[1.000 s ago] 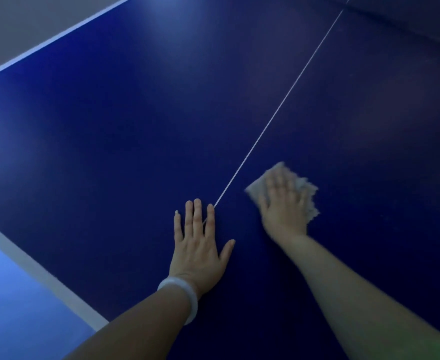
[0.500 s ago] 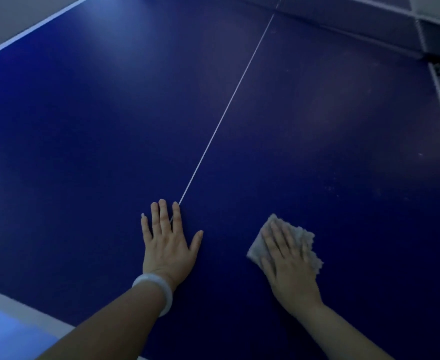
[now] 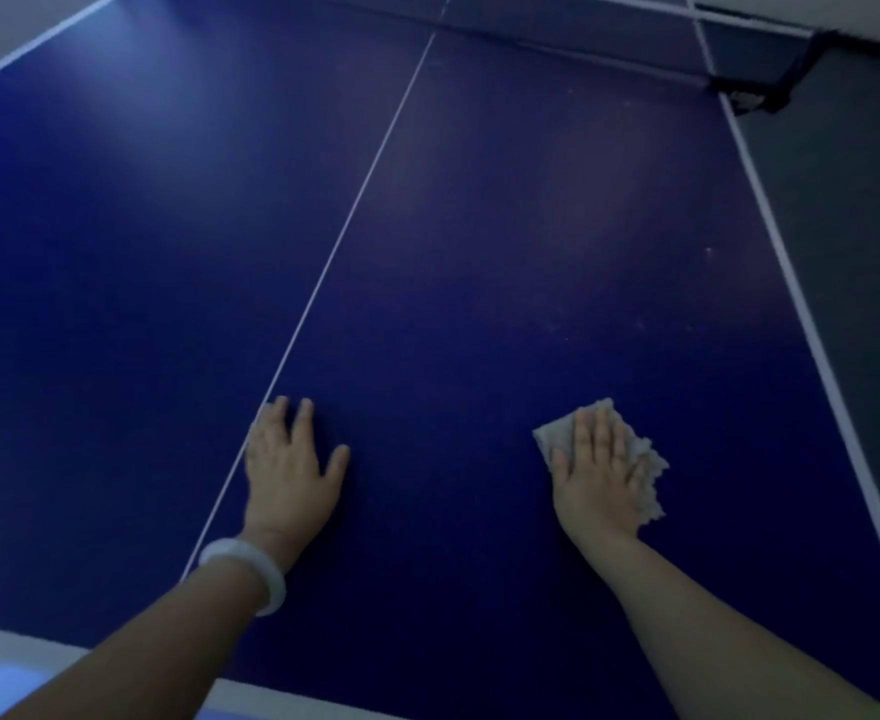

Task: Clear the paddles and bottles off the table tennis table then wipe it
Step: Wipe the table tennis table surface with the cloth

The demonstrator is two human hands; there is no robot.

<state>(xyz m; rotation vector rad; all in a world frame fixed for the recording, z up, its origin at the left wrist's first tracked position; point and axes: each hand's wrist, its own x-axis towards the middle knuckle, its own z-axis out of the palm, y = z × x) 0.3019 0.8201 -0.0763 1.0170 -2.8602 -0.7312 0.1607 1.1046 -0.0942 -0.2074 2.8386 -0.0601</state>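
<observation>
table: blue table tennis table (image 3: pixel 479 226) fills nearly the whole head view, dim light, brighter sheen toward far left
table edges: white border runs along near edge, far left edge and right edge; right border slants from top right down to lower right
centre line: thin white centre line (image 3: pixel 354 200) goes from the far end down to near edge, passing under the outer side of the left hand
net: dark net (image 3: pixel 573 28) crosses the far end of the table, white top band; black net clamp (image 3: pixel 770 80) at the right edge
floor: grey floor (image 3: pixel 853 226) to the right of the table, light patch at bottom left corner below near edge
surface marks: a few pale specks on the right half, near the right border; too small to tell what
left hand: left hand (image 3: pixel 289 470) flat on the table, palm down, fingers straight and slightly spread, thumb out to the right; holds nothing, just rests on surface; fingertips a bit blurred
right hand: right hand (image 3: pixel 601 480) palm down on the cloth, fingers straight and together, pressing it to the table, not curled round it
cloth: pale crumpled cloth (image 3: pixel 645 475) under right hand on the right half of table, between centre line and right border; corner pokes out past the fingertips and thumb side, frayed edge shows on the outer side
bracelet: white bracelet (image 3: pixel 245 571) round the left wrist
spacing: hands well apart, both near the near edge
</observation>
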